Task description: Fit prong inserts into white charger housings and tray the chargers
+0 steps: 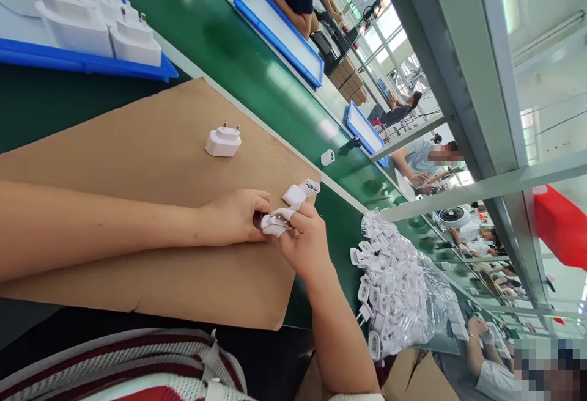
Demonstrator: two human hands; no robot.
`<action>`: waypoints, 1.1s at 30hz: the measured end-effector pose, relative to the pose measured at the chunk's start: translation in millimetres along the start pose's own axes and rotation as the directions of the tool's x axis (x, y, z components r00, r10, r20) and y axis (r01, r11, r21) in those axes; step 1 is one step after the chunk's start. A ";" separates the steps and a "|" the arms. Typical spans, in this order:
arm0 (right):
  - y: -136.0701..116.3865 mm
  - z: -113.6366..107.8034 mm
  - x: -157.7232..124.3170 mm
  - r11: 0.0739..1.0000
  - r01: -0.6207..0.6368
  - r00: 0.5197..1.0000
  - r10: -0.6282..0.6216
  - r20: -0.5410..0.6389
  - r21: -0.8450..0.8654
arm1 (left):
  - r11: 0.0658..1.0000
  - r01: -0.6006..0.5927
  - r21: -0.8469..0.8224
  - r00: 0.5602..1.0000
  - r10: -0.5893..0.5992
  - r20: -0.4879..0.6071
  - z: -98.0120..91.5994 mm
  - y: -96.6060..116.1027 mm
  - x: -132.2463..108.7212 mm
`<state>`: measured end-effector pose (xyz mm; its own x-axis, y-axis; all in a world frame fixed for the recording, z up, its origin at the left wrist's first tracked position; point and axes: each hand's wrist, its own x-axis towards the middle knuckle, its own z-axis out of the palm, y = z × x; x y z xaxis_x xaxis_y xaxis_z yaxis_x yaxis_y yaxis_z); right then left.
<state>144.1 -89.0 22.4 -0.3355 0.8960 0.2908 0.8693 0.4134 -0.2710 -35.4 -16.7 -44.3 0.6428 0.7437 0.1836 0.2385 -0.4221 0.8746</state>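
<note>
Pinching describes both hands in the head view. The left hand (233,214) and the right hand (305,242) meet fingertip to fingertip and close narrowly on a small white part (274,224), held just above the near right corner of the cardboard sheet (137,162). What look like white covers sit on some of the right hand's fingertips (295,195), though whether those are covers or loose pieces is hard to tell.

A white plug adapter (223,141) lies alone further up the sheet, prongs up and well apart from the hands. A blue tray (92,65) of white adapters sits at the far left. A clear bag of white parts (403,279) lies to the right, beside the green belt (238,52), where one small white piece (327,157) rests. Co-workers sit further down the line by other blue trays (279,31).

The part is small and mostly hidden by the fingers, so handling it well seems to call for a firm grip on its body with one hand while the other hand's fingertips do the fine work. Working low over the cardboard means a slipped part lands there and not on the belt.
</note>
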 end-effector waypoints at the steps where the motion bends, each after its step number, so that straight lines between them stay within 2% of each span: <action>1: 1.5 0.8 0.3 1.000 -0.015 1.000 0.015 -0.008 0.004 | 1.000 0.007 0.010 1.000 -0.007 -0.011 -0.2 1.5 -0.3; 4: 8.2 2.6 4.4 1.000 -0.010 1.000 0.009 0.011 0.029 | 0.999 0.025 0.048 1.000 -0.024 -0.018 -4.9 9.7 -1.3; 7: 14.4 3.9 11.2 0.997 0.002 0.997 -0.008 0.074 0.071 | 0.995 0.053 0.084 0.997 -0.058 0.047 -11.8 19.8 -2.0; 10: 16.1 8.4 12.3 0.989 -0.105 0.993 0.097 0.073 0.105 | 0.989 0.067 0.129 0.995 -0.076 0.063 -13.2 25.3 -5.3; 13: 14.5 17.0 6.6 0.950 -0.228 0.973 0.232 0.010 0.215 | 0.994 0.011 0.110 1.000 -0.012 0.005 -9.1 20.4 -13.3; 15: 13.1 22.7 2.4 0.940 -0.239 0.966 0.255 -0.036 0.243 | 0.993 -0.017 0.114 0.999 0.020 -0.033 -6.7 13.0 -18.7; 19: 10.1 28.6 1.1 0.961 -0.255 0.964 0.262 -0.053 0.103 | 0.973 -0.001 0.231 0.998 0.015 -0.056 -5.7 5.7 -21.4; 22: 7.9 26.4 2.4 0.960 -0.263 0.963 0.267 -0.025 0.096 | 0.971 0.035 0.234 0.999 -0.030 -0.027 -7.4 11.8 -18.4; 24: 8.5 18.5 -2.9 0.963 -0.256 0.966 0.258 -0.019 0.088 | 0.972 0.069 0.223 0.998 -0.066 -0.019 -12.5 15.7 -17.1; 26: 13.1 3.2 -17.7 0.948 -0.317 0.947 0.318 -0.053 0.015 | 0.962 0.109 0.251 0.993 -0.094 -0.073 -22.9 14.4 -17.3; 27: 17.2 -7.0 -28.8 0.920 -0.389 0.919 0.384 -0.095 -0.049 | 0.952 0.121 0.282 0.987 -0.086 -0.133 -30.2 10.8 -17.9; 29: 28.6 -29.5 -55.8 0.798 -0.565 0.823 0.524 -0.220 -0.210 | 0.926 0.122 0.357 0.958 -0.016 -0.287 -47.4 -2.5 -19.9; 31: 42.2 -50.2 -82.9 0.552 -0.750 0.658 0.676 -0.331 -0.363 | 0.897 0.118 0.426 0.906 0.078 -0.416 -65.0 -21.3 -22.2; 33: 55.3 -64.8 -102.8 0.340 -0.826 0.514 0.783 -0.351 -0.450 | 0.870 0.156 0.467 0.865 0.108 -0.490 -79.6 -39.3 -24.5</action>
<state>250.2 -168.8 36.9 0.6356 0.7272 0.2591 0.7360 -0.6721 0.0809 -118.5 23.0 -47.4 0.2247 0.8519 0.4731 0.6479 -0.4933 0.5805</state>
